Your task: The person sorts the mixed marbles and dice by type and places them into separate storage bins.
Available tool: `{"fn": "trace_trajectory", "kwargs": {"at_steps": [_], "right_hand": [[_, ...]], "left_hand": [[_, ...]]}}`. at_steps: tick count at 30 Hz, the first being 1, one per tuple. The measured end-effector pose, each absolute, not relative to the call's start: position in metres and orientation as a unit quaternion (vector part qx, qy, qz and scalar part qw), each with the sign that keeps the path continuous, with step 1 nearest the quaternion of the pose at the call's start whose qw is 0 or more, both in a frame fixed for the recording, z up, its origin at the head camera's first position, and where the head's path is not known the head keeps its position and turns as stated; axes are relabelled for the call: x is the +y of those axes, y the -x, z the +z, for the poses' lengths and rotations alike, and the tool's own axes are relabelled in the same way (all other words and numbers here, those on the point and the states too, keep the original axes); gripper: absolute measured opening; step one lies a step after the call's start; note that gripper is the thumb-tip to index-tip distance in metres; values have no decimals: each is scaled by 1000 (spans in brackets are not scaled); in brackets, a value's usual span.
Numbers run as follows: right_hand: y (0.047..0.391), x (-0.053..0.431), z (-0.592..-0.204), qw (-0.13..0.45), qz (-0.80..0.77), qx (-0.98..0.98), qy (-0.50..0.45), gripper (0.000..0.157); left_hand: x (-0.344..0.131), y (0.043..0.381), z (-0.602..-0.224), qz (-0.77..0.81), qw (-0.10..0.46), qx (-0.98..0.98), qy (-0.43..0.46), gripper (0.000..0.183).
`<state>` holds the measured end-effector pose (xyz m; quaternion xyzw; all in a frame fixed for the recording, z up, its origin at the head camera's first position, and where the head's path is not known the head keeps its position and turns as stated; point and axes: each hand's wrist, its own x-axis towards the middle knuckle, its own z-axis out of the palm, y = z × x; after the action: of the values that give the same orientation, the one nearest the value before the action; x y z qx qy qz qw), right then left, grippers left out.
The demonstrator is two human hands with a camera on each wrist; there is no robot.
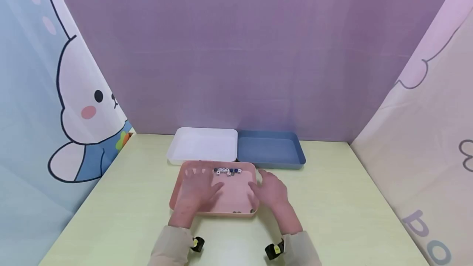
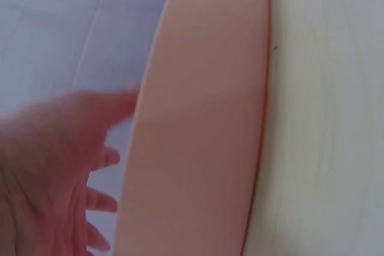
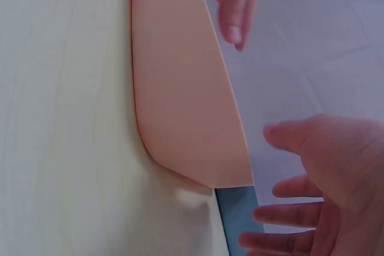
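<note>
A pink tray (image 1: pixel 236 196) lies in front of me, with a cluster of small white and dark blue dice-like pieces (image 1: pixel 228 171) along its far side. A few dark bits (image 1: pixel 252 211) sit by its near right corner. My left hand (image 1: pixel 197 186) is over the tray's left part, fingers spread and holding nothing. At the tray's right rim is my right hand (image 1: pixel 271 190), its fingers apart and nothing in them. In the wrist views the left hand (image 2: pixel 54 154) and right hand (image 3: pixel 342 178) show beyond the tray's near wall (image 3: pixel 180 82), fingers extended.
Behind the pink tray stand a white tray (image 1: pixel 203 145) on the left and a blue tray (image 1: pixel 271 149) on the right, side by side. All three rest on a pale wooden table (image 1: pixel 351 212). A purple cloth (image 1: pixel 236 52) hangs at the back.
</note>
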<state>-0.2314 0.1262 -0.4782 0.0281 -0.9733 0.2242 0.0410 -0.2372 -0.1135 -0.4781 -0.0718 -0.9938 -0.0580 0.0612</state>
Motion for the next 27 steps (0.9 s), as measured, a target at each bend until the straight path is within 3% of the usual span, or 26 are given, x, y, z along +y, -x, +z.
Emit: {"fn": "trace_trajectory", "kwargs": {"at_steps": [5,9,18,23,27], "right_hand": [[231,131,-481,49,313,-948,-8,41],[232,133,-486,44,383,-923,-1,33],[234,133,-492,-29,556,-830,40,37],[235,132,-495,-54,586,-807,49,37],[235,133,-496,-61,594,-800,57,38]], "left_hand": [[-129,235,-474,-129,60,-990,4,68],[-148,235,-474,-175,54,-982,-37,65],[-208,240,-480,-380,-14,-923,-58,59],[-229,241,-488,-543,-77,-833,-79,49],[-233,240,-489,-576,-100,-809,-65,48]]}}
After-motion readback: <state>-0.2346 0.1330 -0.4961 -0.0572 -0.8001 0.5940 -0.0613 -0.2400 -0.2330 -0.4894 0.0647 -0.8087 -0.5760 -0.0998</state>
